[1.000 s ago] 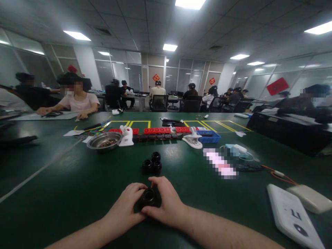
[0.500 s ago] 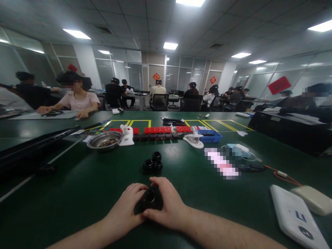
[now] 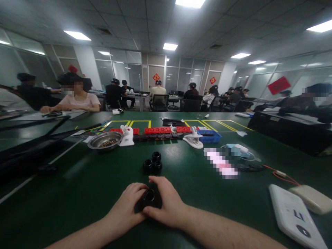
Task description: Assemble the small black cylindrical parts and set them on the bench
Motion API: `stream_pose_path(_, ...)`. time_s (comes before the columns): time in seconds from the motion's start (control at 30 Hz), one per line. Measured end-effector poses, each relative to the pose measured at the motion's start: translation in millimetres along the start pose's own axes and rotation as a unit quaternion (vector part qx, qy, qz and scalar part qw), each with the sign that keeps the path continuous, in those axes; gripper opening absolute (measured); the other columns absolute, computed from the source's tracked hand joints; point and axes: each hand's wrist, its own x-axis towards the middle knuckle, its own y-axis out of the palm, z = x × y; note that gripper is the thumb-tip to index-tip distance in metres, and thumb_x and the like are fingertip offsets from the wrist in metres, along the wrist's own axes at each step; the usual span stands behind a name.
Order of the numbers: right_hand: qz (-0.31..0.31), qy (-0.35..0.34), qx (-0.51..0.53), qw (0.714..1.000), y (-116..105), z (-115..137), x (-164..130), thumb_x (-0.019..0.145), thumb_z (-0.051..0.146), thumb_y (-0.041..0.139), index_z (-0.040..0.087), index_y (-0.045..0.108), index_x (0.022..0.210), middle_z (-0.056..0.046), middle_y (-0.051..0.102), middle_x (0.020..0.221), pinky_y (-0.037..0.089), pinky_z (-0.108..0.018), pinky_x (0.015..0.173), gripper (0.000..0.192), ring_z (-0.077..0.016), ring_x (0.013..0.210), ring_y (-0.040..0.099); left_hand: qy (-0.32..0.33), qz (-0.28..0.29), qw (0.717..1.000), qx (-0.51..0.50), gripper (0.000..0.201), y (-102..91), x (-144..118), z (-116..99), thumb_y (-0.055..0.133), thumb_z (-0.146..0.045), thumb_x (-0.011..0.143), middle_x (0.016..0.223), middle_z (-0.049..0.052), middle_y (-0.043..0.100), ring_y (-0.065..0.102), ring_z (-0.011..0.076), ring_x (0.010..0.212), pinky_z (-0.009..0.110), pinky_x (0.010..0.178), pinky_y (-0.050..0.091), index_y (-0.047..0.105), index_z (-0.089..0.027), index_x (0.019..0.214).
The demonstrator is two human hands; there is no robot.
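Note:
My left hand (image 3: 128, 202) and my right hand (image 3: 169, 204) curve around a glossy black round part with a hole in its top (image 3: 149, 195), low on the green table. The fingers of both hands are bent around its sides, and the right thumb lies across its near side. Its lower part is hidden between my palms, and I cannot tell whether more black parts are under them. Just beyond my fingertips, three similar black round parts (image 3: 156, 167) stand close together with their holes facing up.
Farther off are a metal bowl (image 3: 105, 146) of small pieces, white clamp-like stands (image 3: 194, 139), a red strip (image 3: 158, 130) and a blue tray (image 3: 209, 137). A white device (image 3: 293, 214) and a beige block (image 3: 310, 199) lie right. Co-workers (image 3: 80, 102) sit beyond the table.
My hands stay around the black part, with hardly any movement. At the far left, the co-worker in pink has drawn a hand back, and a dark arm-like object there has risen.

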Motion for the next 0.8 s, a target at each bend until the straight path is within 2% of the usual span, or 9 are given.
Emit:
stream_pose_path(0.1,0.007,0.012,-0.015,1.000,-0.1,2.7,0.7,0.064,0.032,0.063,0.020,0.041,0.115,-0.007,0.051,0.107,0.038,-0.038,0.086,0.057,-0.0229,0.099,0.047,-0.010,0.002,1.000,-0.006,0.033,0.5,-0.4,0.6,0.061,-0.025,0.066,0.110,0.005,0.052,0.045,0.0253,0.104,0.040,0.091,0.037,0.057,-0.022,0.098)
stream_pose_path(0.17,0.012,-0.003,-0.009,1.000,-0.6,4.1,0.6,0.065,0.024,0.059,0.019,0.042,0.115,-0.007,0.052,0.105,0.039,-0.036,0.085,0.053,-0.0216,0.096,0.048,-0.004,-0.006,1.000,-0.006,0.032,1.5,-0.6,1.1,0.059,-0.023,0.066,0.109,0.004,0.052,0.045,0.0251,0.104,0.040,0.092,0.036,0.057,-0.022,0.099)
stream_pose_path(0.27,0.019,-0.051,0.010,0.998,-0.8,3.7,-0.4,0.063,0.016,0.055,0.017,0.038,0.118,-0.009,0.050,0.111,0.036,-0.036,0.090,0.058,-0.0214,0.102,0.046,0.011,-0.019,1.000,0.001,0.033,3.2,-0.9,2.1,0.059,-0.025,0.067,0.111,0.005,0.052,0.044,0.0254,0.106,0.041,0.093,0.035,0.056,-0.022,0.100)
stream_pose_path(0.37,0.011,-0.076,0.017,0.997,0.2,1.4,-1.4,0.061,0.019,0.058,0.015,0.032,0.123,-0.011,0.046,0.117,0.032,-0.038,0.094,0.067,-0.0225,0.108,0.041,0.002,-0.014,1.000,0.006,0.032,3.8,-0.9,2.4,0.060,-0.028,0.067,0.112,0.005,0.052,0.044,0.0256,0.106,0.040,0.092,0.036,0.057,-0.021,0.098)
stream_pose_path(0.53,-0.008,-0.017,-0.004,1.000,1.0,0.9,-0.6,0.059,0.038,0.067,0.015,0.036,0.120,-0.012,0.047,0.114,0.035,-0.041,0.090,0.072,-0.0251,0.105,0.043,-0.001,0.003,1.000,0.006,0.034,2.0,-0.1,1.6,0.062,-0.027,0.065,0.109,0.005,0.052,0.046,0.0249,0.103,0.039,0.090,0.038,0.057,-0.022,0.098)
stream_pose_path(0.63,-0.009,0.013,0.000,1.000,1.0,0.5,0.3,0.060,0.033,0.067,0.017,0.040,0.116,-0.009,0.052,0.104,0.038,-0.039,0.086,0.064,-0.0231,0.096,0.048,-0.001,0.003,1.000,0.005,0.034,1.6,0.1,1.6,0.061,-0.023,0.064,0.109,0.004,0.052,0.045,0.0249,0.103,0.039,0.089,0.038,0.057,-0.022,0.098)
stream_pose_path(0.7,-0.010,-0.002,0.020,1.000,1.1,-0.4,0.1,0.061,0.025,0.062,0.019,0.038,0.118,-0.007,0.053,0.104,0.038,-0.038,0.086,0.061,-0.0219,0.096,0.049,-0.002,-0.001,1.000,0.005,0.034,1.9,0.1,2.0,0.060,-0.021,0.064,0.109,0.004,0.052,0.045,0.0248,0.104,0.038,0.090,0.038,0.057,-0.022,0.098)
stream_pose_path(0.8,0.000,-0.057,0.045,0.997,1.1,-1.9,-1.1,0.062,0.018,0.055,0.020,0.030,0.123,-0.009,0.048,0.114,0.036,-0.039,0.090,0.067,-0.0225,0.105,0.046,0.006,-0.007,1.000,0.005,0.034,2.6,0.4,2.8,0.060,-0.024,0.066,0.110,0.005,0.052,0.044,0.0249,0.105,0.038,0.091,0.037,0.056,-0.022,0.100)
